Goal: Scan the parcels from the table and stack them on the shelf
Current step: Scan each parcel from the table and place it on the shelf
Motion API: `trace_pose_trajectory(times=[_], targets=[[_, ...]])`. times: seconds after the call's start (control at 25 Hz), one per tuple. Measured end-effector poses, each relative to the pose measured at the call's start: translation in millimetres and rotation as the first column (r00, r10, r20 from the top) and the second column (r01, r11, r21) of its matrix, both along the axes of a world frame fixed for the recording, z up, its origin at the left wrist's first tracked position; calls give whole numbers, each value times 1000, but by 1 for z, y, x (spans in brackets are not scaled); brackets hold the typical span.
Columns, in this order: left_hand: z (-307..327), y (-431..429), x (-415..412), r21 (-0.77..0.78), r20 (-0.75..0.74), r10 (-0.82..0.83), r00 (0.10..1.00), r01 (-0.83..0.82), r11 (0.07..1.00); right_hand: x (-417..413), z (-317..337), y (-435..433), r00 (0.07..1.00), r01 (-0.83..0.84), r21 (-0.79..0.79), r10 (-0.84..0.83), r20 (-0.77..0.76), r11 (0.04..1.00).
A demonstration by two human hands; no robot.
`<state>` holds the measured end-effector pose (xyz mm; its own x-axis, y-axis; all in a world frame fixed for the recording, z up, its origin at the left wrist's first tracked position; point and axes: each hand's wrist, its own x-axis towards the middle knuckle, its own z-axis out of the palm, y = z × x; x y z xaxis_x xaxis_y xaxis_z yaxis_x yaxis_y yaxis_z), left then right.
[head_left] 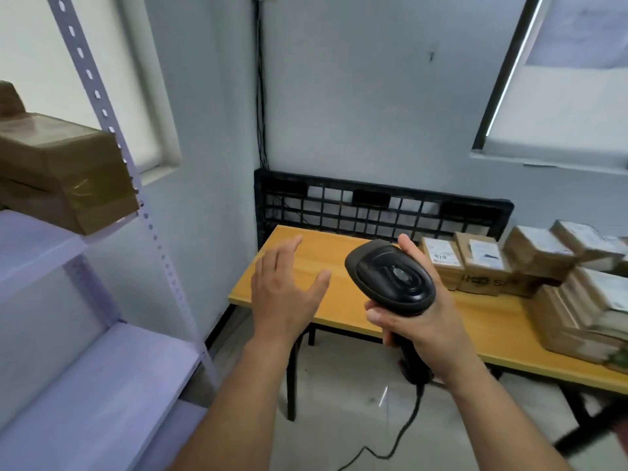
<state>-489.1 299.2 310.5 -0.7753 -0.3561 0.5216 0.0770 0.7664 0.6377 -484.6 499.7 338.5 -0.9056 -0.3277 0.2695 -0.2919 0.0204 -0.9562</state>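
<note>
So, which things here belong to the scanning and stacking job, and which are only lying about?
For the job: black handheld scanner gripped by the right hand; brown cardboard parcels on the yellow wooden table; pale metal shelf holding a brown taped parcel; open left hand.
Lying about: black plastic grid panel behind the table; white window blind.

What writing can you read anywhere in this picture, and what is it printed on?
"S": the one clear letter of large dark print on the front of a cardboard box on the table; the rest is blurred.
White labels on the box tops: too small and blurred to read.
Scanner in the right hand: no readable marking.
Taped parcel on the shelf: no text visible.
</note>
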Motion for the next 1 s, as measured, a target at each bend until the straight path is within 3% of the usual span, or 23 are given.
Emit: trace_pose_trajectory(times=[0.4,1.0], targets=[[-25,120,-96,-54,48,-252,967,255,966,-44,-24,116,964,262,-13,-261,50,965],[-34,433,-155,94,197,-452,870,443,892,-83,-38,427,875,476,38,-477,86,879]])
